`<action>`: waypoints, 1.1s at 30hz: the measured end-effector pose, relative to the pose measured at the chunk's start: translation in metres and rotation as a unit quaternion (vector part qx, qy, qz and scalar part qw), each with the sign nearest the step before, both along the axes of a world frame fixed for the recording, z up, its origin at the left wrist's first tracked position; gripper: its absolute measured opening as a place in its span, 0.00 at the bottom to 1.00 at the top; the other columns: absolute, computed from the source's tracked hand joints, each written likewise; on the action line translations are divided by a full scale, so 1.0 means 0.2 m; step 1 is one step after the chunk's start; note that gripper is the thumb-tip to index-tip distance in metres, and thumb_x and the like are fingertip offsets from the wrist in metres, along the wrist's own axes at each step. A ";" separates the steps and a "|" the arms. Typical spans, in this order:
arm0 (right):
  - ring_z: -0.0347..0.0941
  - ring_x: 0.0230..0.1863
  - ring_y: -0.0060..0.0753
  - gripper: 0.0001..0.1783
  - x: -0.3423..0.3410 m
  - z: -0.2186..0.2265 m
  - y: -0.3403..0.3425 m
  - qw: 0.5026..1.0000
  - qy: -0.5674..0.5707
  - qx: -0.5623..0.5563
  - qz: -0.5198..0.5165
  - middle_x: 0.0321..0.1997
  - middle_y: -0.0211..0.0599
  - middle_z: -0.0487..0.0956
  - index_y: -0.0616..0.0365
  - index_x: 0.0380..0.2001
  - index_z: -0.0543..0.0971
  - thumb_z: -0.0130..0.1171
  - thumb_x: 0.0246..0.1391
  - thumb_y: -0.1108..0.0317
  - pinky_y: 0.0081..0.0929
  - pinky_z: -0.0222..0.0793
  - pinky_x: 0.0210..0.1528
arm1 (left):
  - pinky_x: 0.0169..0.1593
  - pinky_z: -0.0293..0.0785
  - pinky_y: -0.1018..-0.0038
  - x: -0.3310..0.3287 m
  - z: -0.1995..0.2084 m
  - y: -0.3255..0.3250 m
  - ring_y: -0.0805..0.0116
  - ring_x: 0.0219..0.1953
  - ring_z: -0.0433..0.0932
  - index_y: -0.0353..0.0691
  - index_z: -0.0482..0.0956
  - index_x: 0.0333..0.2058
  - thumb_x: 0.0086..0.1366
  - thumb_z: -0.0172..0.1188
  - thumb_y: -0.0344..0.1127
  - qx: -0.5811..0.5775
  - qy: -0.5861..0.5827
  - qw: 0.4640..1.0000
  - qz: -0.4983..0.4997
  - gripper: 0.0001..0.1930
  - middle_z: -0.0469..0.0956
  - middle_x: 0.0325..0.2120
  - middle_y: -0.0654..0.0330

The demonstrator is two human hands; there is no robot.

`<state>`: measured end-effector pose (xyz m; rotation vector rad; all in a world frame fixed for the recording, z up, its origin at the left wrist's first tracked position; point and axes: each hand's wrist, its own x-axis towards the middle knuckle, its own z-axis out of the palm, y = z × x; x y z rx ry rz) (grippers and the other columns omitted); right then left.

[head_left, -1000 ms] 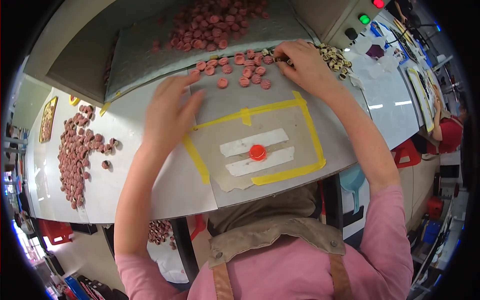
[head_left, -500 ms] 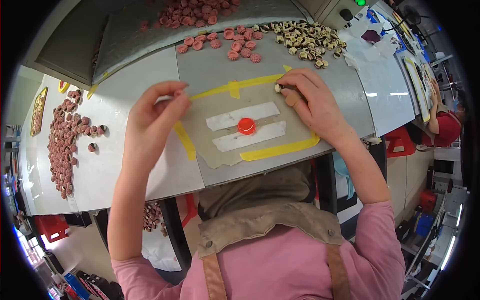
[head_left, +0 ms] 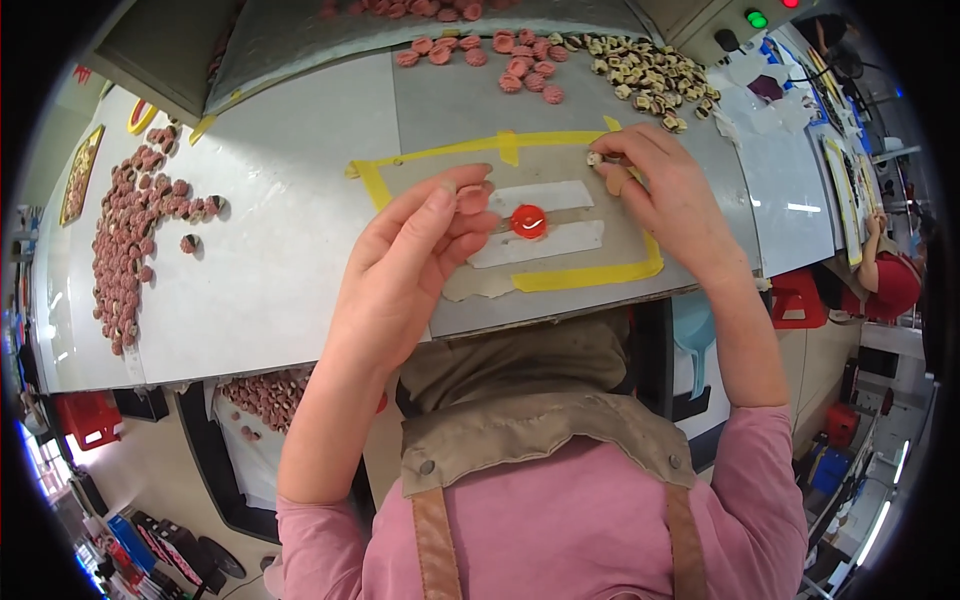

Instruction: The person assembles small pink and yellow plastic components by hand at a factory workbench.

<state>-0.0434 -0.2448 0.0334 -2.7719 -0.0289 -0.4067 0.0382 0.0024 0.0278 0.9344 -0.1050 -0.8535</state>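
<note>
so the left hand has a pink cup pinched between thumb and forefinger, with the other fingers loosely curled below it. the right hand has its fingertips closed on a tiny cream-and-dark bit, only partly showing past the fingers.

the relation that matters here, imo: the bit sits off to the right of the cup and a little farther from the body, with a gap between them, so the two aren't touching. each piece is at the inner side of its own hand, nothing solid between them. neither one has much of a long axis, both look stubby and roundish, and which way the cup's hollow faces is hard to call with the fingers around it.

the red cap lies between the hands, a bit nearer the body than the two pieces. the left fingertips are the closer ones, just beside it. it's set over the white strips, inside the yellow tape outline.

farther back there's a scatter of loose pink cups and, to the right of that, a pile of cream-and-dark bits. way over left is a big cluster of pink-and-dark pieces, well apart from both hands.
</note>
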 end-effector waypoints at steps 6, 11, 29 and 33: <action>0.72 0.37 0.38 0.08 0.02 0.02 0.03 0.999 0.041 0.008 -0.014 0.36 0.39 0.75 0.62 0.37 0.77 0.57 0.53 0.72 0.29 0.68 0.38 | 0.51 0.69 0.77 0.01 -0.08 0.03 0.73 0.46 0.74 0.35 0.70 0.55 0.68 0.55 0.37 -0.022 -0.015 1.000 0.000 0.19 0.75 0.45 0.59; 0.73 0.38 0.35 0.10 0.01 0.07 0.13 0.992 0.061 0.114 0.008 0.36 0.37 0.75 0.61 0.38 0.77 0.58 0.51 0.73 0.29 0.69 0.38 | 0.50 0.70 0.77 -0.02 -0.09 0.03 0.72 0.46 0.74 0.36 0.70 0.55 0.68 0.55 0.36 -0.006 -0.044 0.999 0.023 0.19 0.75 0.46 0.60; 0.72 0.39 0.39 0.12 0.02 0.00 0.30 0.992 0.026 0.046 0.111 0.36 0.38 0.74 0.58 0.39 0.79 0.61 0.48 0.73 0.32 0.69 0.40 | 0.49 0.70 0.77 -0.05 -0.10 0.04 0.73 0.45 0.75 0.35 0.71 0.53 0.68 0.55 0.34 -0.021 -0.085 0.995 0.049 0.17 0.75 0.45 0.60; 0.72 0.38 0.40 0.10 0.01 -0.01 0.29 0.994 0.022 0.057 0.092 0.35 0.39 0.73 0.59 0.38 0.78 0.60 0.49 0.73 0.31 0.69 0.40 | 0.50 0.71 0.78 -0.06 -0.10 0.03 0.72 0.46 0.76 0.33 0.70 0.53 0.68 0.55 0.34 -0.001 -0.101 0.994 0.048 0.18 0.75 0.45 0.60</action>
